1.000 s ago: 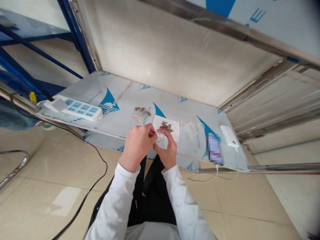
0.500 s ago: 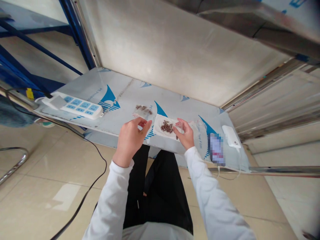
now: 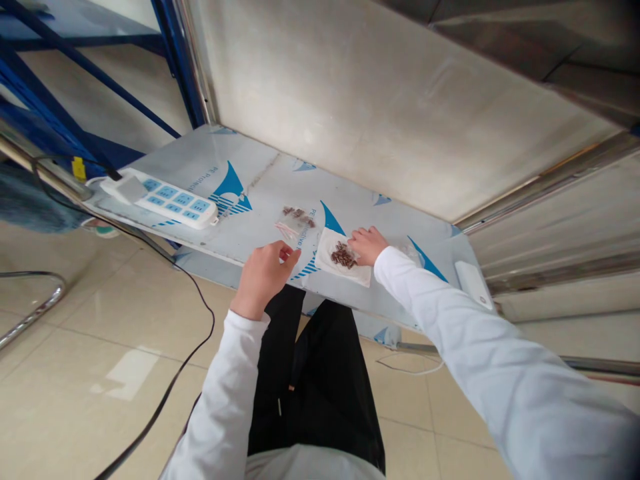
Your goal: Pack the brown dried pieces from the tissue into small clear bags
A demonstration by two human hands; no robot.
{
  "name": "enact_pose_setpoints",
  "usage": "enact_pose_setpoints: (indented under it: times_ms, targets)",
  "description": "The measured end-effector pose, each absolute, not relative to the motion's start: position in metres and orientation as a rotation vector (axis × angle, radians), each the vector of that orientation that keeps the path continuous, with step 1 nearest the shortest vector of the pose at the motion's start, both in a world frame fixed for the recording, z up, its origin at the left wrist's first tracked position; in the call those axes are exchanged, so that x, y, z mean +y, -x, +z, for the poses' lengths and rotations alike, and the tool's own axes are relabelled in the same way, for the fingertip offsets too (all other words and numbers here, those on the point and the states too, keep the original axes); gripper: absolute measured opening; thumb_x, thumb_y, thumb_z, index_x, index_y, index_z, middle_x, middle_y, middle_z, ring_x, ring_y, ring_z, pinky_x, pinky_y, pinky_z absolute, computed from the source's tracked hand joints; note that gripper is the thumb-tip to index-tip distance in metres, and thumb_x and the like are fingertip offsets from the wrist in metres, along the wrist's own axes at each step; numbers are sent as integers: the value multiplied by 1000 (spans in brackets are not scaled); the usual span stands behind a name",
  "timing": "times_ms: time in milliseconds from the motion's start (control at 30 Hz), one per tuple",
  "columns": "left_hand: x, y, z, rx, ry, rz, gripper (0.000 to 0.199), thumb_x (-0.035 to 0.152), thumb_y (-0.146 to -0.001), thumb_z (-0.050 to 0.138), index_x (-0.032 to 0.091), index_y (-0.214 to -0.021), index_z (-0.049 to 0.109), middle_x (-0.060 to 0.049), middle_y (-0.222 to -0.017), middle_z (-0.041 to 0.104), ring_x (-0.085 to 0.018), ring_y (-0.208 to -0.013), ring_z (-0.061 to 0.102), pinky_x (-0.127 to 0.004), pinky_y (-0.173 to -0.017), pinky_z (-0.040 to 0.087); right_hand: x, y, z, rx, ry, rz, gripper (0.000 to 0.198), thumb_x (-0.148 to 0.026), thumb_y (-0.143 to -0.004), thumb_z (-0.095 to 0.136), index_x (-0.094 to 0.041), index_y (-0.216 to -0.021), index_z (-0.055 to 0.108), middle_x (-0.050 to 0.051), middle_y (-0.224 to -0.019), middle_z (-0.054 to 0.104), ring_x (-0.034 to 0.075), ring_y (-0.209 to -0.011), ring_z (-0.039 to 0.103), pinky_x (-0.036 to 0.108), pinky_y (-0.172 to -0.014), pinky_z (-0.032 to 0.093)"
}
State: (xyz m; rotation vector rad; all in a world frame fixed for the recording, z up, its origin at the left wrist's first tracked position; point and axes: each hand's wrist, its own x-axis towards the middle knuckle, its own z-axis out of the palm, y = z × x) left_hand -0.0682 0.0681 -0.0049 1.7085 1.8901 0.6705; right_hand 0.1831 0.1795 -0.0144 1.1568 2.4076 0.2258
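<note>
A pile of small dark brown, rod-like pieces [image 3: 343,255] lies on a white square sheet [image 3: 354,275] near the shelf's front edge. My right hand [image 3: 369,245] is bent over the sheet's right side with curled fingers touching the edge of the pile; what lies under its fingertips is hidden. To the left, my left hand [image 3: 267,275] hovers at the front edge, thumb and fingers drawn together. Anything between them is too small to make out. Just beyond it rests a clear plastic bag [image 3: 296,221] with more brown pieces inside.
A white power strip [image 3: 177,201] with a plug and black cable occupies the shelf's left end. At the right end lies a white power bank-like box [image 3: 473,283]. Behind the film-covered shelf [image 3: 270,183] rises a metal panel [image 3: 340,100]; a blue rack [image 3: 175,63] stands left.
My right hand has turned and moved to the far right side of the pile, its forearm now covering the phone. The left hand stays nearly in place. The view has shifted slightly.
</note>
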Motion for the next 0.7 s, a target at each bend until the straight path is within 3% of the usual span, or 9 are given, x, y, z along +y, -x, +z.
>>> enact_pose_setpoints:
  times_ms: [167, 300, 367, 500, 600, 700]
  targets:
    - [72, 68, -26, 1901, -1667, 599, 31, 45, -84, 49, 21, -85, 68, -8, -88, 73, -23, -85, 67, -29, -73, 46, 176, -172, -12, 2360, -1009, 377, 32, -16, -69, 68, -14, -100, 66, 17, -108, 61, 31, -105, 48, 42, -83, 29]
    - [76, 70, -47, 1961, -1608, 620, 30, 42, -84, 48, 20, -86, 68, -10, -90, 73, -25, -87, 67, -30, -73, 46, 172, -186, -2, 2471, -1096, 360, 52, -20, -70, 67, -13, -120, 55, 17, -109, 62, 31, -104, 50, 42, -84, 30]
    - [81, 70, -58, 2002, -1549, 671, 29, 38, -85, 47, 18, -89, 67, -11, -88, 73, -24, -83, 68, -29, -72, 46, 169, -207, 3, 2559, -1296, 325, 62, -28, -73, 67, -12, -130, 46, 17, -112, 62, 31, -104, 52, 42, -85, 32]
    - [104, 67, -71, 2060, -1407, 742, 36, 36, -89, 38, 14, -95, 66, -13, -82, 72, -21, -77, 69, -30, -74, 47, 163, -264, -7, 2568, -2028, 220, 62, -42, -81, 57, -13, -133, 40, 18, -117, 60, 30, -108, 54, 41, -85, 37]
    - [132, 59, -75, 2119, -1358, 702, 48, 44, -91, 33, 9, -94, 66, -20, -87, 71, -27, -86, 68, -36, -80, 46, 154, -295, -37, 2338, -2536, 69, 73, -51, -78, 55, -12, -136, 34, 21, -122, 57, 32, -114, 53, 43, -87, 40]
    - [159, 52, -73, 2173, -1309, 625, 53, 49, -88, 39, 3, -97, 65, -29, -97, 67, -36, -99, 63, -44, -83, 45, 146, -303, -67, 2232, -2652, -99, 88, -58, -72, 59, -12, -140, 27, 22, -132, 51, 34, -119, 50, 46, -94, 40]
